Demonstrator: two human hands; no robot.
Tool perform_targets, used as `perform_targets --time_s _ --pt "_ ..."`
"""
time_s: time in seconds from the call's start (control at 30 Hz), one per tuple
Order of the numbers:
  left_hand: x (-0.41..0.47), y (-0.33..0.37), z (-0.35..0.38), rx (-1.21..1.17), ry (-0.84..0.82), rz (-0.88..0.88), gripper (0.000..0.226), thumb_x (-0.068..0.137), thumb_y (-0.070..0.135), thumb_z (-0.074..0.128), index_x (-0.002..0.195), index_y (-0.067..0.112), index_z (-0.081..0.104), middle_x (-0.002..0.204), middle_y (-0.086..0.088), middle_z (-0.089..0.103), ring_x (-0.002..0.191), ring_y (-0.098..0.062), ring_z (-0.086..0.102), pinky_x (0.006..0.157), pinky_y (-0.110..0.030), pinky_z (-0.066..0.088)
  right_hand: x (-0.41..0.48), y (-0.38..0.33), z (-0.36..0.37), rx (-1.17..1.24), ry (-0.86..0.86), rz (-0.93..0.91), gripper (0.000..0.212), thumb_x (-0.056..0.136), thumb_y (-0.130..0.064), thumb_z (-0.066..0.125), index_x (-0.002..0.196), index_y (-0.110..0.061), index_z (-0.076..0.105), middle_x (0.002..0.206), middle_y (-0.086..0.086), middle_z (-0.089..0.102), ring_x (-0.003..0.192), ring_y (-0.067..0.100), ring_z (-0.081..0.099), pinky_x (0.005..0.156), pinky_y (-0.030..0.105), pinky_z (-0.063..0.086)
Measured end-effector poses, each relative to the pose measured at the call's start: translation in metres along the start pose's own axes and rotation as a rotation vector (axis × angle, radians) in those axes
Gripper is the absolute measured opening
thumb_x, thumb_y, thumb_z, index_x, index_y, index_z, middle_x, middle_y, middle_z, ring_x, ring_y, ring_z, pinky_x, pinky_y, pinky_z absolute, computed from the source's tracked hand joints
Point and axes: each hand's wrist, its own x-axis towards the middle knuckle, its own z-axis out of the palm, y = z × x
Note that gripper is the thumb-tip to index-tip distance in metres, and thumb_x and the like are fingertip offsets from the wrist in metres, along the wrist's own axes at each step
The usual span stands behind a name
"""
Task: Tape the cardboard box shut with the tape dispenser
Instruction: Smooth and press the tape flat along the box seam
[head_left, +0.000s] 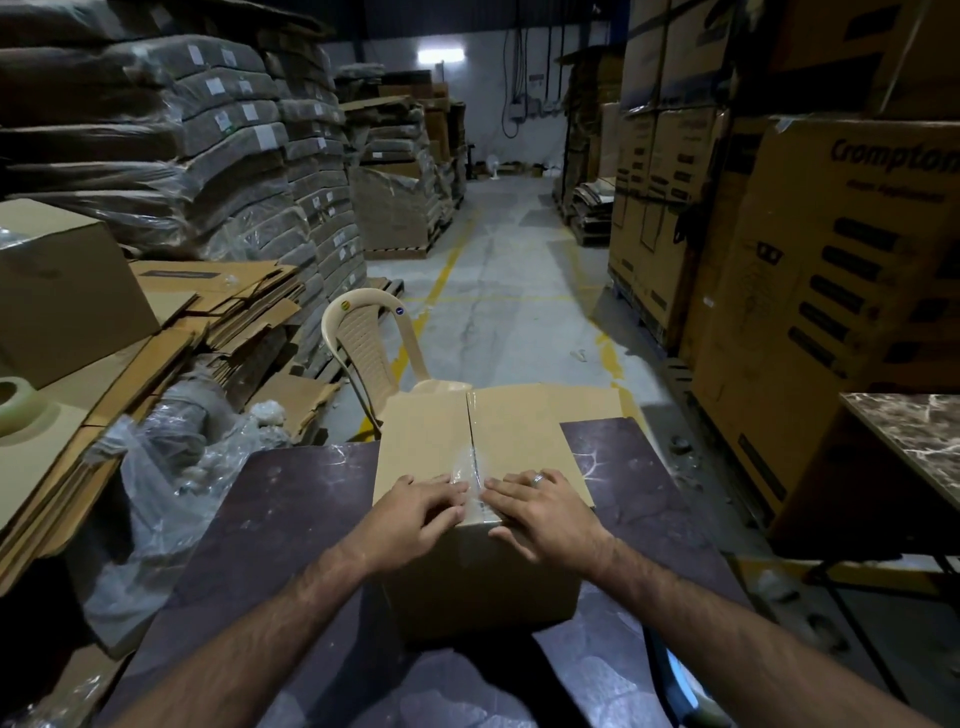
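A brown cardboard box (426, 436) stands on a dark table (291, 499), its two top flaps closed along a centre seam. A strip of clear tape (470, 467) runs along the near part of that seam and over the front edge. My left hand (415, 514) lies flat on the left flap, fingers pressing beside the tape. On the right flap lies my right hand (540, 512), with a ring on one finger, also flat with its fingers at the tape. Neither hand grips anything. No tape dispenser shows near the box.
A roll of tape (13, 405) sits on flattened cartons (208, 306) at the far left. A beige plastic chair (369, 338) stands just behind the box. Stacked large cartons (831, 260) line the right, wrapped bundles (218, 156) the left. A marble-topped table (914, 436) is at right.
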Motion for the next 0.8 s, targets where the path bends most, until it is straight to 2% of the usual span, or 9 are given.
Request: perform_targets --time_s 0.07,0.13,0.23,0.3,0.43,0.53,0.67,0.8 --pt "-0.011 0.0 0.011 0.199 0.036 0.016 0.053 0.091 0.053 0.05 0.138 0.028 0.046 0.149 0.012 0.042 0.14 -0.007 0.032 0.118 -0.041 0.024 -0.004 -0.002 0.01 -0.013 0.032 0.038 0.053 0.084 -0.055 0.046 0.125 -0.023 0.059 0.127 -0.003 0.064 0.103 0.02 0.063 0.081 0.037 0.05" --pt "-0.018 0.001 0.022 0.349 0.098 0.004 0.062 0.086 0.058 0.052 0.139 0.028 0.045 0.148 0.01 0.044 0.138 -0.01 0.038 0.116 -0.036 0.026 -0.007 -0.006 0.02 -0.024 0.094 0.053 0.056 0.079 -0.053 0.058 0.124 -0.02 0.06 0.126 0.0 0.064 0.099 0.021 0.063 0.081 0.037 0.049" --pt "-0.019 0.004 0.033 0.359 0.186 -0.016 0.061 0.076 0.057 0.066 0.125 0.023 0.059 0.132 0.005 0.061 0.124 -0.014 0.056 0.103 -0.037 0.043 -0.01 -0.012 0.03 -0.03 0.211 0.087 0.059 0.072 -0.052 0.068 0.119 -0.017 0.063 0.123 0.001 0.065 0.095 0.022 0.064 0.081 0.038 0.046" --pt "-0.02 0.004 0.037 0.367 0.222 0.011 0.06 0.068 0.054 0.076 0.117 0.021 0.064 0.126 0.005 0.066 0.117 -0.015 0.061 0.096 -0.038 0.05 -0.01 -0.014 0.034 -0.034 0.255 0.11 0.061 0.07 -0.055 0.069 0.118 -0.017 0.064 0.123 0.001 0.066 0.097 0.021 0.063 0.083 0.038 0.04" --pt "-0.021 0.008 0.043 0.44 0.236 0.021 0.079 0.052 0.053 0.086 0.118 0.017 0.06 0.123 0.001 0.067 0.114 -0.019 0.064 0.091 -0.042 0.053 -0.009 -0.015 0.043 -0.072 0.25 0.112 0.074 0.056 -0.054 0.077 0.118 -0.015 0.062 0.123 0.002 0.066 0.096 0.022 0.065 0.084 0.038 0.036" --pt "-0.021 0.011 0.046 0.49 0.236 0.006 0.093 0.042 0.056 0.088 0.118 0.014 0.056 0.121 -0.002 0.068 0.111 -0.021 0.065 0.086 -0.044 0.055 -0.009 -0.015 0.043 -0.085 0.216 0.102 0.086 0.044 -0.045 0.082 0.121 -0.015 0.056 0.123 0.002 0.065 0.096 0.022 0.065 0.084 0.037 0.034" --pt "-0.022 0.01 0.045 0.471 0.273 0.019 0.082 0.049 0.051 0.087 0.117 0.016 0.057 0.121 -0.001 0.068 0.11 -0.02 0.066 0.087 -0.043 0.054 -0.011 -0.014 0.041 -0.052 0.23 0.086 0.088 0.043 -0.039 0.083 0.122 -0.017 0.051 0.124 0.001 0.065 0.097 0.02 0.065 0.083 0.034 0.033" --pt "-0.023 0.008 0.047 0.474 0.304 0.04 0.071 0.057 0.045 0.086 0.117 0.016 0.062 0.123 -0.001 0.067 0.112 -0.019 0.065 0.09 -0.042 0.054 -0.014 -0.013 0.04 -0.044 0.288 0.065 0.074 0.053 -0.035 0.08 0.122 -0.017 0.058 0.126 0.0 0.064 0.099 0.02 0.062 0.083 0.033 0.034"
